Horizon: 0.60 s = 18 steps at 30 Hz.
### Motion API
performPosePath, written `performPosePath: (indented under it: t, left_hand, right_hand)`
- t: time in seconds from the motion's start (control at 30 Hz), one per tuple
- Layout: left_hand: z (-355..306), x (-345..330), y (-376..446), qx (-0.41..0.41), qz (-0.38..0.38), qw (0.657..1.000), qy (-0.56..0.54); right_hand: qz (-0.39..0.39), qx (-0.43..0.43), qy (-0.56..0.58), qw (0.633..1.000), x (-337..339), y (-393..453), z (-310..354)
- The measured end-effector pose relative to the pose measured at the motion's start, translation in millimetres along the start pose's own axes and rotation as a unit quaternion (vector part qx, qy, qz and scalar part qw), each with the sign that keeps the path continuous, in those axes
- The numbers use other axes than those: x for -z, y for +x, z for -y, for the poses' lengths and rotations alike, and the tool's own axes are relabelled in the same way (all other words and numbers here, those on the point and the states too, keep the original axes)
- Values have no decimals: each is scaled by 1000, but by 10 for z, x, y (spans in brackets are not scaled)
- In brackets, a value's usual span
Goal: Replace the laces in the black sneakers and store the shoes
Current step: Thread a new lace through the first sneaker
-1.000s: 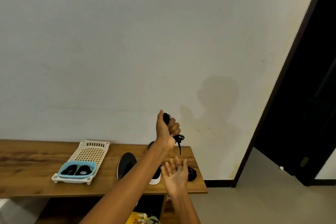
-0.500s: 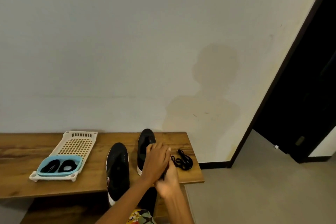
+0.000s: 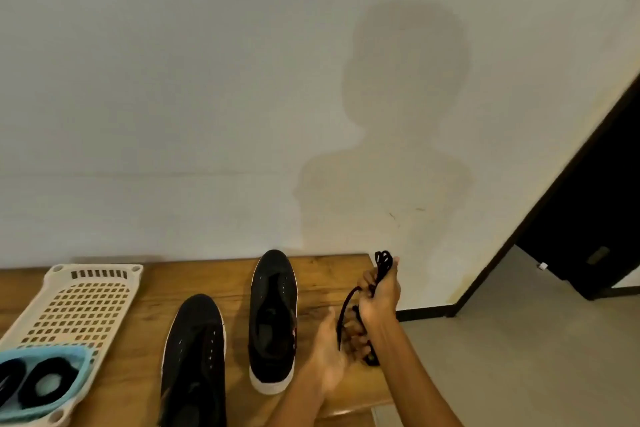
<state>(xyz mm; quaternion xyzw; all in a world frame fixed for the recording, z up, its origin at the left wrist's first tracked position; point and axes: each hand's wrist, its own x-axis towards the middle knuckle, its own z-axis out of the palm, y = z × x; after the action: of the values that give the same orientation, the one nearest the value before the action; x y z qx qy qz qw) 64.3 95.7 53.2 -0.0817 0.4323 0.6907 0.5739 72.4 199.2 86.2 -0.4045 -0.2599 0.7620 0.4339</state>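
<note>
Two black sneakers with white soles lie side by side on the wooden bench [image 3: 332, 274], toes toward the wall, with no laces in them: the left sneaker [image 3: 195, 354] nearer me, the right sneaker [image 3: 273, 315] further back. My right hand [image 3: 381, 295] is raised over the bench's right end and grips a bunched black lace [image 3: 382, 262], whose loops stick out above the fist. A strand hangs down from it into my left hand [image 3: 332, 350], just below, whose fingers curl round the lace's lower part.
A white perforated tray [image 3: 83, 302] sits at the bench's left end, holding a light blue basket [image 3: 74, 355] with black coiled items inside. The wall runs right behind the bench. A dark doorway [image 3: 588, 211] opens on the right over grey floor.
The lace went from my raised left hand down to the bench between both hands, and my right hand has now lifted the bunch. The camera has tilted down and come closer.
</note>
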Motion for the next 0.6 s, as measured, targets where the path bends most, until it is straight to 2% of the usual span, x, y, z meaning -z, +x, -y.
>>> performPosePath:
  t: [0.1,0.17,0.3,0.5,0.6]
  left_hand:
    - [-261,-96,532,-48,-40,998,-30]
    - [-338,-58,819,-48,-71,996,-19]
    - [-427,43,1017,-16,-70,996,49]
    - [-494,127,974,-57,-67,996,32]
    - [-499,126,682,-69,-55,993,78]
  right_hand:
    - [-38,44,-70,996,-169,586,-241]
    - [-63,57,-147,985,-180,887,-444]
    - [-50,-36,-300,952,-143,1262,-743]
    - [24,-110,-360,926,-191,1093,-689]
    - [23,-75,-375,924,-248,746,-561]
